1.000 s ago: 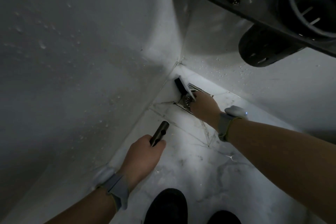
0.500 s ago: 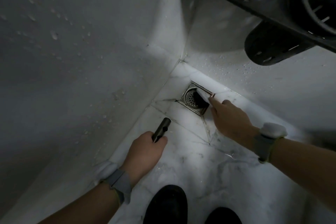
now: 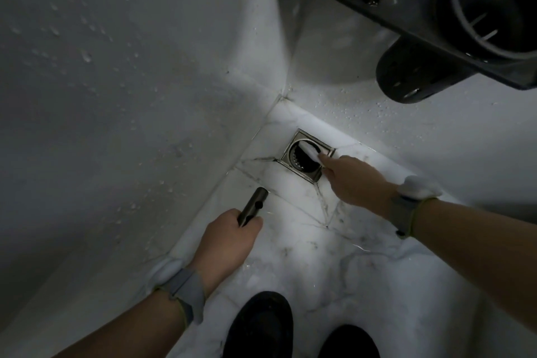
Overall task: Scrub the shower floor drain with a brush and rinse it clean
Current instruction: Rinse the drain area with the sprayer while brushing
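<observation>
My right hand [image 3: 353, 180] is clamped on the brush [image 3: 309, 151], white handle pinched at its near end; bristle head sits down on the floor drain [image 3: 305, 157], which is in the corner of the marble floor [image 3: 290, 241] at about 12 o'clock from my shoes [image 3: 261, 325]. Change from a second ago: the brush was out past the drain's far-left edge with my hand over the grate; now my hand is at the drain's 4 o'clock and the head is over the round strainer, so I read this as a scrub stroke in progress, not finished. My left hand [image 3: 229, 241] is closed round the dark metal sprayer [image 3: 252, 209], same spot as before (nozzle aimed roughly toward the drain); no water coming out that I can see, so rinse not started. Wet wall [image 3: 116, 96] at 9 o'clock; dark caddy [image 3: 436, 9] overhead at 1 o'clock.
</observation>
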Tool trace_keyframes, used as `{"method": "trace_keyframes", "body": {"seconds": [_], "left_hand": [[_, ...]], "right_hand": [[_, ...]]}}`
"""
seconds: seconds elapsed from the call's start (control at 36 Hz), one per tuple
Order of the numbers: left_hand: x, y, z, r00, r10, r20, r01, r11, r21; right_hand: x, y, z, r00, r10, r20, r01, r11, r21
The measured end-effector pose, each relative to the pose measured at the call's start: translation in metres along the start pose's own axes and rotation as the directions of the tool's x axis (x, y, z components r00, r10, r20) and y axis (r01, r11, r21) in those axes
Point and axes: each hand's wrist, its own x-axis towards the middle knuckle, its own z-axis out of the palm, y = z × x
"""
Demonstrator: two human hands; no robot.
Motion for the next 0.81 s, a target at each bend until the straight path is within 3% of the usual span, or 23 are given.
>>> {"method": "trace_keyframes", "body": {"seconds": [0.17,0.25,0.33,0.44,0.61,0.81], "left_hand": [[-0.003,0.003,-0.001,1.000,0.003,-0.016,-0.003,1.000,0.010],[-0.006,0.004,0.000,1.000,0.001,-0.012,-0.001,1.000,-0.015],[-0.006,0.003,0.001,1.000,-0.010,-0.014,0.009,1.000,-0.029],[-0.011,-0.002,0.003,1.000,-0.017,-0.018,0.016,1.000,-0.008],[-0.018,-0.003,0.008,1.000,-0.008,0.008,0.008,1.000,-0.007],[-0.025,-0.009,0.015,0.997,0.041,0.065,-0.046,0.996,0.081]], "right_hand": [[0.010,-0.003,-0.025,0.990,-0.031,0.140,0.031,1.000,0.007],[0.010,0.005,-0.038,0.975,0.010,0.224,-0.043,0.988,0.146],[0.003,0.010,-0.045,0.955,0.035,0.295,-0.155,0.906,0.395],[-0.010,0.007,-0.033,0.947,0.073,0.311,-0.228,0.838,0.497],[-0.032,0.009,-0.020,0.961,0.052,0.271,-0.180,0.860,0.477],[-0.062,0.009,-0.005,0.994,0.003,0.106,-0.019,0.988,0.151]]}}
